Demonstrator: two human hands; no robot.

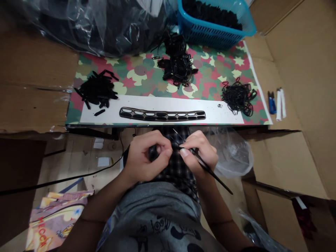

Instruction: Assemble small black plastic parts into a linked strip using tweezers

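My left hand (146,157) curls around a small dark object (153,153), which its fingers mostly hide. My right hand (200,154) pinches a long black strip (212,171) whose far end sticks out down and to the right. The two hands nearly meet over my checked shirt, with fingertips close together. A thin pale sliver (175,131) pokes up just above them. Ahead on the white board (225,117) lies a black perforated band (162,113) with a row of oval openings, out of reach of both hands' fingertips.
A patterned camouflage sheet (162,70) holds several heaps of black strips (97,89) and black loops (238,96). Behind stand a blue basket (215,24) and a plastic bag (99,24). Blue-handled snips (272,103) lie on cardboard at right.
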